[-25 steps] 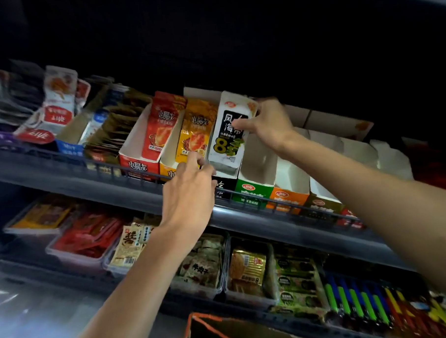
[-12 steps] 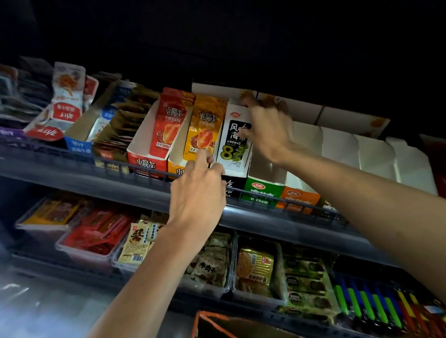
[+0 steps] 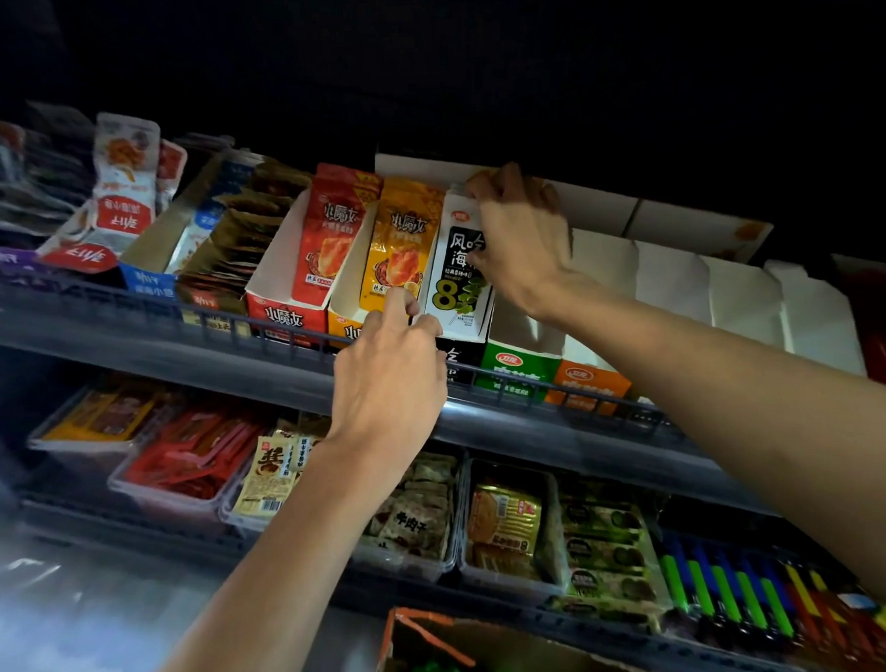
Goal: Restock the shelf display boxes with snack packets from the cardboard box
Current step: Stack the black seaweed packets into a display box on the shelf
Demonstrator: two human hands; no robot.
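Up on the top shelf (image 3: 100,320), at about twelve o'clock in your view, your right hand (image 3: 523,235) grips the head of a stack of white seaweed packets (image 3: 454,294). Its fingers curl over the stack's top edge and the thumb presses the printed face. The stack leans in the black display box (image 3: 456,358), with the orange packets (image 3: 401,246) at its nine o'clock and the green display box (image 3: 521,375), which looks empty, at its three. Your left hand (image 3: 392,383) reaches up from six o'clock to the stack's lower left corner; whether it pinches there or merely steadies cannot be told.

You seem to be seating this stack. The next move calls for pressing it down and back until it sits flush, then letting go and fetching more from the cardboard box (image 3: 495,648) at six o'clock.

The shelf has a wire front rail. Below it, clear trays (image 3: 164,500) hold more snacks. The room is dim, and black above.
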